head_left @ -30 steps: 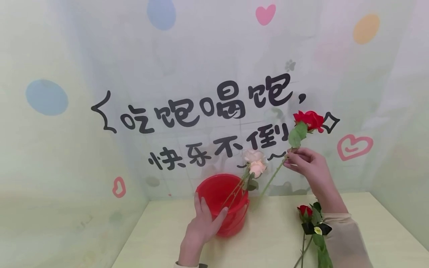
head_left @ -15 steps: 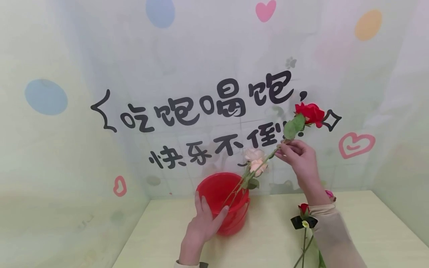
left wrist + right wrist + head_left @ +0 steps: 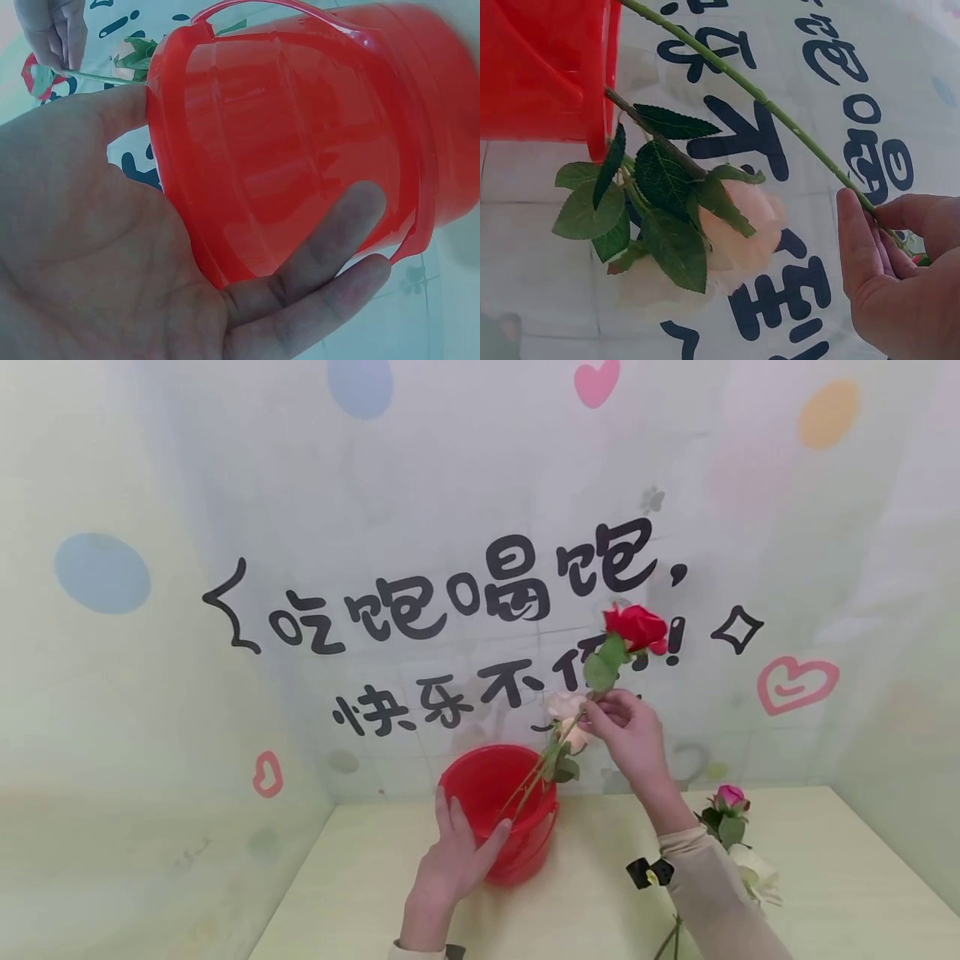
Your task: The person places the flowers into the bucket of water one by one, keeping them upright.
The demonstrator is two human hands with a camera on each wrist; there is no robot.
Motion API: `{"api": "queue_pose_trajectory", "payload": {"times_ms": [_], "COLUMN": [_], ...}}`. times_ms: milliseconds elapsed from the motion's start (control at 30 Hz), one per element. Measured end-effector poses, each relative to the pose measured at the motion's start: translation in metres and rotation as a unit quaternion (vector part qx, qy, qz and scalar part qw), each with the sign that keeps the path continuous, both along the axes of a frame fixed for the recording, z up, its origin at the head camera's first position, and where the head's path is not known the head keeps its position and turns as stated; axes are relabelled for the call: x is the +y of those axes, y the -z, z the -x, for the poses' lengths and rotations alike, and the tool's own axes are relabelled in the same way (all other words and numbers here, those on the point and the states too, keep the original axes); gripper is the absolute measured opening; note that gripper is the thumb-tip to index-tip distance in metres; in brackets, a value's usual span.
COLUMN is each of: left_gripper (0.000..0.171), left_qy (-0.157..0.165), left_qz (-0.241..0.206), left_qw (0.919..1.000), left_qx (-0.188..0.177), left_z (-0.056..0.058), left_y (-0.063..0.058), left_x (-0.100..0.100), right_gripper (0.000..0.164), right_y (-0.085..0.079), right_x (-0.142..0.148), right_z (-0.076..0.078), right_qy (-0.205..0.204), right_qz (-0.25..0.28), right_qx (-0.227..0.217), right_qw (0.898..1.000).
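In the head view, my left hand (image 3: 450,870) is spread against the near side of a red bucket (image 3: 525,853), thumb at the rim. The left wrist view shows its fingers (image 3: 330,240) lying nearly straight along the bucket's outer wall. My right hand (image 3: 632,739) pinches a red rose (image 3: 637,628) by the green stem, just below its leaves. The bloom points up and right, and the stem (image 3: 780,120) slants down to the bucket's mouth. Pale peach roses (image 3: 754,225) lean out over the bucket's right rim, partly behind the red rose's stem in the head view.
On the pale tabletop (image 3: 375,877), a pink rose (image 3: 731,798) and a white flower (image 3: 756,872) lie beyond my right sleeve. A small black piece (image 3: 639,872) shows left of that sleeve. A printed wall sheet (image 3: 450,485) stands behind the bucket.
My right hand has carried the red rose left, bringing its stem to the bucket's mouth. The left hand and bucket have stayed put. The pink and white flowers have come into view.
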State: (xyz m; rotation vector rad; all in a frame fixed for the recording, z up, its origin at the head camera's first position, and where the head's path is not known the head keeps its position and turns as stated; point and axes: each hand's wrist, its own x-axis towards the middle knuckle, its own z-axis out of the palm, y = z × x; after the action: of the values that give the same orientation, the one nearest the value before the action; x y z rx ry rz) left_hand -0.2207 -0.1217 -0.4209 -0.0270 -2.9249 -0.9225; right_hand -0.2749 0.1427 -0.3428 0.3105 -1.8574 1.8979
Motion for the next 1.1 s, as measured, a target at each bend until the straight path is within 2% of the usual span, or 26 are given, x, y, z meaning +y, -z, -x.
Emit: {"api": "queue_pose_trajectory", "payload": {"times_ms": [100,200,300,467,667,800,1100], "left_gripper": [0.118,0.119,0.120,0.119,0.117,0.117,0.117], "left_qy": [-0.002,-0.003,-0.005,-0.004,0.000,0.004,0.006], "left_qz": [-0.003,-0.006,-0.005,-0.006,-0.007,-0.004,-0.002], "left_qw": [1.0000,1.0000,0.9999,0.9999,1.0000,1.0000,0.9999], "left_qx": [-0.002,-0.006,-0.012,-0.010,0.001,0.005,0.010], "left_z": [0.000,0.000,0.001,0.002,0.001,0.001,0.001], "left_y": [0.000,0.003,0.005,0.007,0.004,0.005,0.007], "left_x": [0.000,0.000,0.000,0.000,-0.001,-0.002,-0.001], "right_gripper": [0.024,0.021,0.017,0.016,0.019,0.019,0.017], "right_y": [0.009,0.021,0.032,0.044,0.056,0.063,0.074], "right_x": [-0.012,-0.023,-0.030,-0.039,-0.045,-0.047,-0.048], "right_z": [0.002,0.004,0.005,0.004,0.003,0.004,0.005], "right_qy": [0.014,0.039,0.053,0.039,0.020,0.008,-0.007], "right_qz": [-0.058,-0.118,-0.147,-0.159,-0.180,-0.181,-0.176], "right_qx": [-0.005,-0.005,-0.002,-0.012,-0.044,-0.065,-0.078], "right_qw": [0.998,0.992,0.988,0.986,0.983,0.981,0.981]}}
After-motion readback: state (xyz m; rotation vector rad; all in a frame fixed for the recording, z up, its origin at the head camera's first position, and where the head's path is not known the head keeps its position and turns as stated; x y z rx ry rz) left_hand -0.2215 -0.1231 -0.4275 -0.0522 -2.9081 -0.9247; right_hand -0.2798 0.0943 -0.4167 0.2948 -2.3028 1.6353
